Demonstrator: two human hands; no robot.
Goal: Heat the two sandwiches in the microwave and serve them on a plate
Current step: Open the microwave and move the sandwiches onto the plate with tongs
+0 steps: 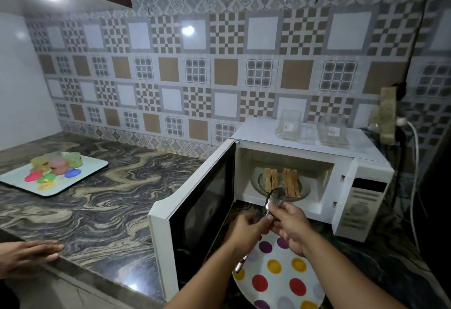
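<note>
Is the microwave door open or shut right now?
Open: the white microwave's dark-windowed door is swung out leftward, exposing two sandwiches inside.

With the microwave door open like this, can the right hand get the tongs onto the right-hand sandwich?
Probably yes. The door is swung wide, the right hand holds the tongs at the opening, and nothing stands before the right-hand sandwich.
</note>
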